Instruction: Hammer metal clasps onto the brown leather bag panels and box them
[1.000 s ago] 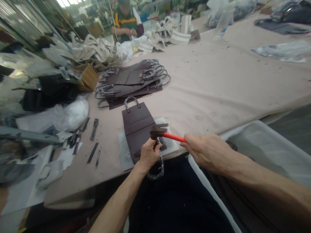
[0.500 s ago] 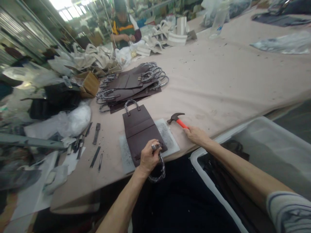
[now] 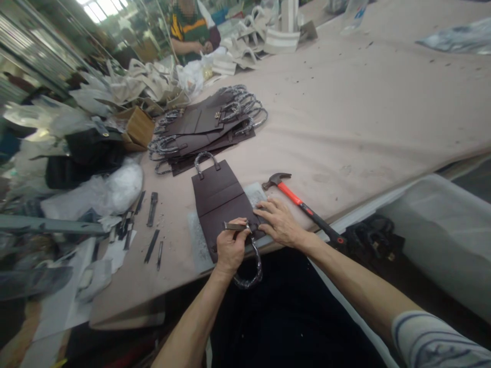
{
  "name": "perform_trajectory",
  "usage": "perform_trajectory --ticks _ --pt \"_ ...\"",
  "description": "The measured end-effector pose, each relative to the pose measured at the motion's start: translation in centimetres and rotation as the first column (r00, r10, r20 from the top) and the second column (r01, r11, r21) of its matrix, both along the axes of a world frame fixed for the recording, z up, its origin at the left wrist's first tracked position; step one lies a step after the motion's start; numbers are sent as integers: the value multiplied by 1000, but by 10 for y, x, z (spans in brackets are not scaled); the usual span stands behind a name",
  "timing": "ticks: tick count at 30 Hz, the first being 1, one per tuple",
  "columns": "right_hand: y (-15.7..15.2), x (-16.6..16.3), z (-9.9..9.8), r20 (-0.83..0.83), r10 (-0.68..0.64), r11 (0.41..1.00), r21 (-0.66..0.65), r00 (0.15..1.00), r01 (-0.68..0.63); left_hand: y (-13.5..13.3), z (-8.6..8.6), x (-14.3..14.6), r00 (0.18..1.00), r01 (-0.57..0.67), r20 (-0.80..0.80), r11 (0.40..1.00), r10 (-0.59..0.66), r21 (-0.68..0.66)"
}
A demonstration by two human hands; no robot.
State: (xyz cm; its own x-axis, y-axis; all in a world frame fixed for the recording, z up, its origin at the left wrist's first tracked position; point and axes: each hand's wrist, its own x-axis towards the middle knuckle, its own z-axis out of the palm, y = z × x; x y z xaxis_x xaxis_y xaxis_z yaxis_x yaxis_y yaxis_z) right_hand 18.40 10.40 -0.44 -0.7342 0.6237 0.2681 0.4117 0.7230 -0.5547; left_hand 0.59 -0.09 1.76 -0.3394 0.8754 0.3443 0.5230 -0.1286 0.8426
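Left hand [image 3: 231, 248] grips metal tool [image 3: 233, 226], fingers closed. Right hand [image 3: 281, 223] fingers spread at brown panel's [image 3: 220, 190] edge. Hammer [image 3: 290, 193] lies nearby.

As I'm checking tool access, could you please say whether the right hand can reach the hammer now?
Probably yes: the hammer lies on the table close beside the right hand, with nothing visible blocking it.
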Motion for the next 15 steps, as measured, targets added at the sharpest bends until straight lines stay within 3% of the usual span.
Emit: perform_trajectory --ticks 3,6,10,15 --pt "-1 2 -2 23 -17 1000 3 1000 17 -1 10 3 991 -88 104 996 86 16" --pt "-1 2 -2 45 -17 1000 4 999 17 -6 25 -13 959 -226 165 973 230 -45" --pt "-1 1 0 57 -20 1000 -2 998 21 -29 36 -75 885 -457 8 871 466 -181" --pt "-1 -1 4 56 -10 1000 -9 998 10 -70 27 -152 783 -619 -185 716 594 -322"
